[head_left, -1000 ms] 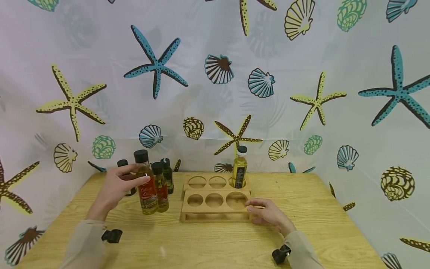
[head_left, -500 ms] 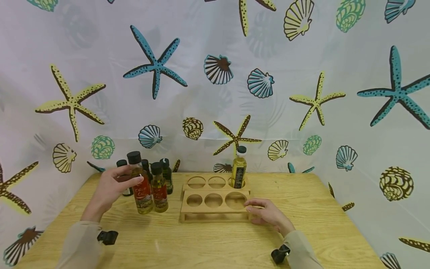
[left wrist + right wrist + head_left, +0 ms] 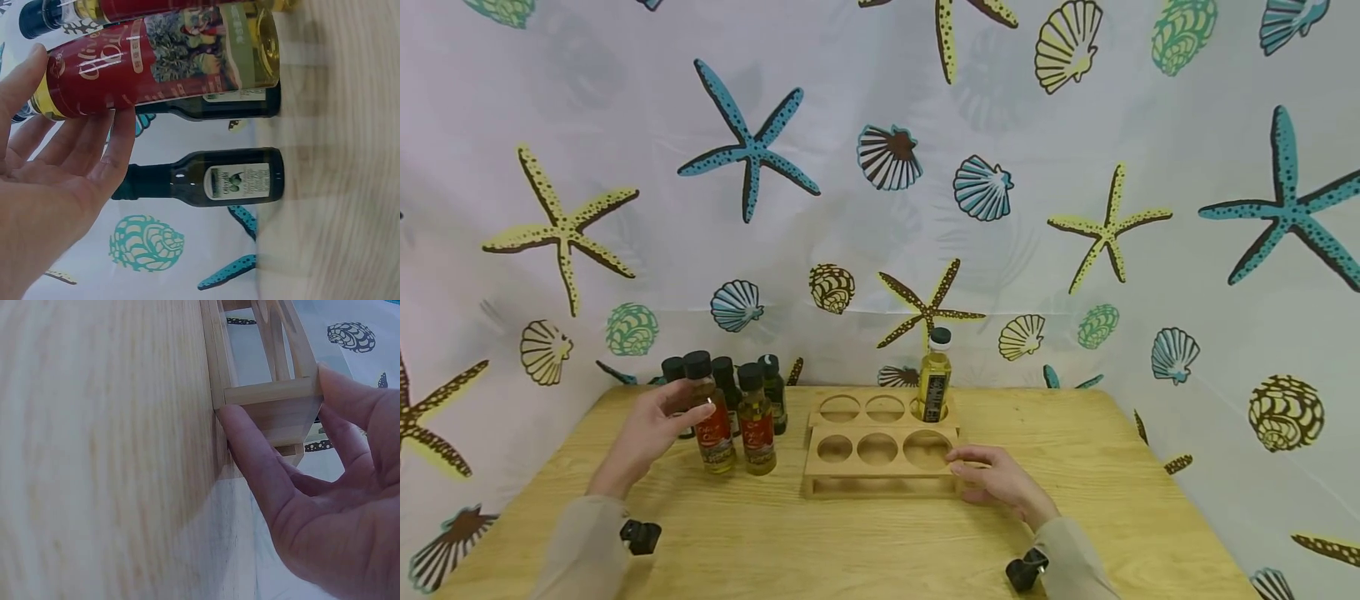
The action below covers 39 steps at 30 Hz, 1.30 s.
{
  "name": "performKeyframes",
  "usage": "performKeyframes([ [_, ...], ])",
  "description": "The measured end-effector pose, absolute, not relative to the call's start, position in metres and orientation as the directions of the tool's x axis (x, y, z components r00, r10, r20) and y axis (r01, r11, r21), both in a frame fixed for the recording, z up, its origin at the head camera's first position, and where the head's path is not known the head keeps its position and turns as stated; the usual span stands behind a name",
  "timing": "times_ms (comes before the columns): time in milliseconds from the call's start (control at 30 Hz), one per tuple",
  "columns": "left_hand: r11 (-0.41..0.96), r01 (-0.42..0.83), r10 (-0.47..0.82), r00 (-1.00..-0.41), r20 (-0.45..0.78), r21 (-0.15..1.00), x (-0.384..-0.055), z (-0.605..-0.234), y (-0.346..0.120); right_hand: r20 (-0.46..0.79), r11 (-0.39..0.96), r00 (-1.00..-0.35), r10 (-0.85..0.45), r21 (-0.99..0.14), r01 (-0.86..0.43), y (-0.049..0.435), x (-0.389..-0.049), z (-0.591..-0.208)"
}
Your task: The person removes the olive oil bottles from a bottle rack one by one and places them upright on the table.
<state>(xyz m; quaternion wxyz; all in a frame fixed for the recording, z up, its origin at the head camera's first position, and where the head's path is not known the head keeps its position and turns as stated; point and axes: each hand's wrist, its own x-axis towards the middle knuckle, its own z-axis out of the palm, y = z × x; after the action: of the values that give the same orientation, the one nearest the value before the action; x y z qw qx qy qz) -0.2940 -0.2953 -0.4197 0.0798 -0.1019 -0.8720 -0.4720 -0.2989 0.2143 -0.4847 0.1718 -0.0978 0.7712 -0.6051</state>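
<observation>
My left hand (image 3: 651,425) grips a red-labelled olive oil bottle (image 3: 134,69) round its upper part, thumb on one side and fingers on the other. The bottle stands nearly upright, low over the table at the left. Close on its right is a second red-labelled oil bottle (image 3: 757,432) with a black cap. Several dark green bottles (image 3: 240,178) stand behind them. At the right end of a two-tier wooden bottle rack (image 3: 880,469), my right hand (image 3: 1000,479) holds the front corner with thumb and fingertips. A yellow oil bottle (image 3: 935,383) sits in the rack's back right hole.
A white curtain (image 3: 820,225) printed with starfish and shells hangs behind the wooden table (image 3: 820,550) and along its sides. The rack's other round holes hold no bottles. Black wrist cameras (image 3: 642,537) sit at both cuffs.
My left hand has shifted the olive oil bottle left and slightly lower, away from the second red-labelled bottle. A dark bottle behind now shows between them. My right hand stays on the rack.
</observation>
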Motion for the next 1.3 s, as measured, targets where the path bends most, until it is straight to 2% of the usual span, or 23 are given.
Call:
performKeyframes([
  [333, 0.535, 0.243, 0.095, -0.969, 0.229, 0.809, -0.301, -0.435, -0.303, -0.151, 0.247, -0.921, -0.360, -0.967, 0.062, 0.214, -0.300, -0.486],
  [633, 0.514, 0.166, 0.089, -0.986, 0.140, 0.841, -0.305, -0.443, -0.306, -0.161, 0.236, -0.918, -0.362, -0.969, 0.077, 0.214, -0.300, -0.489],
  [933, 0.512, 0.186, 0.139, -0.981, 0.133, 0.838, -0.306, -0.441, -0.310, -0.161, 0.235, -0.920, -0.356, -0.969, 0.079, 0.215, -0.301, -0.485],
  [1300, 0.529, 0.158, 0.121, -0.986, 0.110, 0.834, -0.303, -0.443, -0.312, -0.161, 0.237, -0.919, -0.360, -0.968, 0.077, 0.215, -0.300, -0.486],
])
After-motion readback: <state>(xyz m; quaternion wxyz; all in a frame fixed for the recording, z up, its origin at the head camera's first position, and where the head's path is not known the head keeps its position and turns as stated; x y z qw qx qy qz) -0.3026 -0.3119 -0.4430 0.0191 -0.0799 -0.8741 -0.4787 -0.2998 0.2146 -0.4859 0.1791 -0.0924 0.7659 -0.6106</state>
